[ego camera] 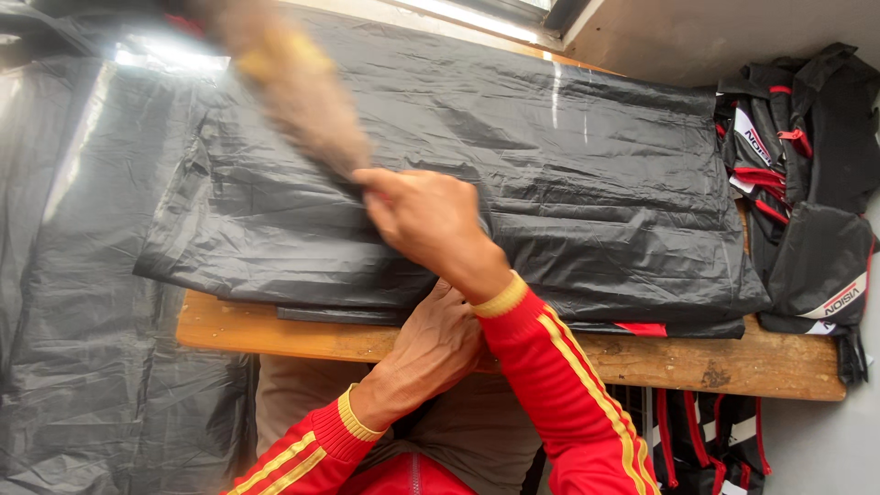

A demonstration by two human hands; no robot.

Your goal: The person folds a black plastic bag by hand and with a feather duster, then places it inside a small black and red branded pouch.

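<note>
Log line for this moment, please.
right hand: sweeping blurred brush over black plastic stack | left hand: at stack's near edge | wooden table

A worn wooden bench (697, 359), chipped along its front edge, stands against a pale wall (660, 37) in a cramped workspace. Daylight falls from a window (477, 13) at the top, glaring off black plastic sheeting (82, 275) that drapes the left side. Black bags with red trim (807, 183) are heaped in the right corner beside a grey wall (825, 449), and more (706, 440) are stacked beneath the bench.
</note>
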